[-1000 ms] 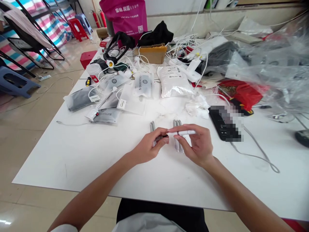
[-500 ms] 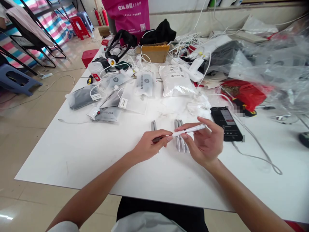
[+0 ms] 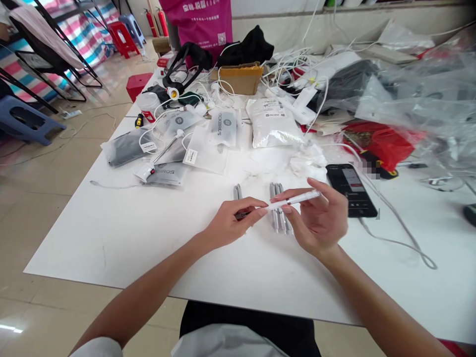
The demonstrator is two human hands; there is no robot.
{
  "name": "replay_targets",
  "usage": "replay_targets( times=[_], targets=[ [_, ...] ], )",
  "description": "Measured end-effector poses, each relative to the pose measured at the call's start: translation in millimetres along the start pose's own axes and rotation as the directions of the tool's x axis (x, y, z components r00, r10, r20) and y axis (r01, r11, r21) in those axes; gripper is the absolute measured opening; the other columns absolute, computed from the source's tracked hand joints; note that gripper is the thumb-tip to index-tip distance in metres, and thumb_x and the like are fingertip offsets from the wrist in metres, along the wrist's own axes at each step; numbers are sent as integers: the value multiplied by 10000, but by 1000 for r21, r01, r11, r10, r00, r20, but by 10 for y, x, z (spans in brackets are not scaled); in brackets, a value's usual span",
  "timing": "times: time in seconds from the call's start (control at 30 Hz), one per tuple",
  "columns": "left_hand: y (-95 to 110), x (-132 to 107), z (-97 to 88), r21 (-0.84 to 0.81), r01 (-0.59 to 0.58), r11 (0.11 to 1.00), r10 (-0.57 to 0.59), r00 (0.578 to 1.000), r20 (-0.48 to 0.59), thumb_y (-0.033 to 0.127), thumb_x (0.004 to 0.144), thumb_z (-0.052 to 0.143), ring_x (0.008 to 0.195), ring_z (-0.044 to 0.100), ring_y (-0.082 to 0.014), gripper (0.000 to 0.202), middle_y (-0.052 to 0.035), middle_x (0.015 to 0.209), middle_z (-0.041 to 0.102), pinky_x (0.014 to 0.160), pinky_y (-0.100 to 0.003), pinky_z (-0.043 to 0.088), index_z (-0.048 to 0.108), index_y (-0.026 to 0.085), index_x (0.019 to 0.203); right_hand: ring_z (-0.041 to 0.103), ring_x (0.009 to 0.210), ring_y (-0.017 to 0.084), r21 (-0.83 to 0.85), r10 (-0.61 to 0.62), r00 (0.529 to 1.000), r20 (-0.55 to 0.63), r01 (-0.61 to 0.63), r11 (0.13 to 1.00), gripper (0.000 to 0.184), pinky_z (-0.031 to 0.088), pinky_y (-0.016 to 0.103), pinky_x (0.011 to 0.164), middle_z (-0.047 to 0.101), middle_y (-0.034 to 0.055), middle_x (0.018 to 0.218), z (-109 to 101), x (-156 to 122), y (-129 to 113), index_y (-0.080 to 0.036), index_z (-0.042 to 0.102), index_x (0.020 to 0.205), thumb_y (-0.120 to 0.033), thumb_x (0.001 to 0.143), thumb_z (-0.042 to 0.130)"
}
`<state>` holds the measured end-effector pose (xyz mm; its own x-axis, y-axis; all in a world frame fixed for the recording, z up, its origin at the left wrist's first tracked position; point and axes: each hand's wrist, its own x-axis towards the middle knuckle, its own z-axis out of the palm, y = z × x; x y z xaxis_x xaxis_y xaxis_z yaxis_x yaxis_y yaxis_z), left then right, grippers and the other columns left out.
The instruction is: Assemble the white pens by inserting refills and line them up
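My right hand (image 3: 318,218) pinches a slim white pen-like tube (image 3: 293,200) between thumb and fingertips, its far end pointing toward my left hand (image 3: 234,223). That hand closes on a small dark piece (image 3: 241,215), mostly hidden by the fingers. Below the tube and beside my right fingers lies a small group of silver metal sticks (image 3: 278,210). A similar silver stick (image 3: 237,192) shows just beyond my left fingers, its lower part hidden behind them.
The white table (image 3: 111,248) holds printed pouches, a phone (image 3: 347,191), tangled white cables, crumpled tissue, a cardboard box (image 3: 238,79) and clear plastic sheeting (image 3: 416,99). Its near and left edges drop to a tiled floor.
My right hand has lifted and turned the white tube, tilting its far end up to the right, away from my left hand. The view has shifted slightly, and the phone now shows fully.
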<state>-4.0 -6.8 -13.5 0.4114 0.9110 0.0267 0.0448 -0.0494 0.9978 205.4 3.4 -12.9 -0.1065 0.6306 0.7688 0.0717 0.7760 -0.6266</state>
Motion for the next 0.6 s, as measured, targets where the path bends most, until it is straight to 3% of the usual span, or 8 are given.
replay_targets(
  times=[0.1,0.17,0.23,0.3,0.37,0.5,0.6],
  targets=[
    [10,3,-7,0,16,1000,-16,1000,-22,508,1014,688,581,469,-86,325,28,696,554,533,-220,404,784,209,1099,793,883,248,-2,62,988,-143,-63,998,633,682,439,763,789,36,1004,10,46,-23,-293,543,1497,-106,927,744],
    [2,7,-13,9,25,1000,-24,999,-42,514,1011,689,569,455,-85,329,32,692,543,522,-222,390,778,210,1102,771,860,229,22,115,950,-290,-114,993,496,673,459,823,753,14,956,-2,101,-26,-307,587,1414,-193,957,739],
    [-13,11,-18,27,16,1000,-14,998,-65,511,1013,686,570,445,-86,327,33,691,536,525,-226,381,775,209,1098,734,827,206,98,209,907,-366,-186,978,370,657,458,849,693,0,924,-30,150,-16,-323,625,1320,-274,970,736],
    [-28,16,-19,60,-15,998,20,995,-93,502,1016,686,577,434,-87,319,32,685,530,539,-232,377,775,204,1086,661,729,174,186,337,883,-326,-289,939,295,638,412,767,608,-16,863,-63,166,-4,-331,639,1262,-344,981,726],
    [-37,21,-16,102,-48,994,61,990,-126,495,1016,688,581,432,-89,314,31,678,536,552,-236,378,776,198,1068,563,640,147,187,454,866,-208,-421,888,253,583,345,644,539,-27,796,-83,136,-5,-309,654,1228,-400,998,706],
    [-41,34,-11,196,-101,975,137,974,-178,481,1008,701,618,506,-97,301,7,715,628,593,-233,426,788,195,1045,418,569,109,-55,571,821,24,-569,820,240,425,261,515,454,-51,688,-73,22,-57,-247,716,1132,-418,970,763],
    [-45,42,-11,232,-130,964,173,968,-179,462,1007,708,663,567,-105,285,-16,780,702,632,-230,463,800,195,1043,394,549,93,-161,579,814,56,-565,809,187,366,248,490,509,-43,681,-60,-19,-93,-234,745,1021,-410,963,773]
  ],
)
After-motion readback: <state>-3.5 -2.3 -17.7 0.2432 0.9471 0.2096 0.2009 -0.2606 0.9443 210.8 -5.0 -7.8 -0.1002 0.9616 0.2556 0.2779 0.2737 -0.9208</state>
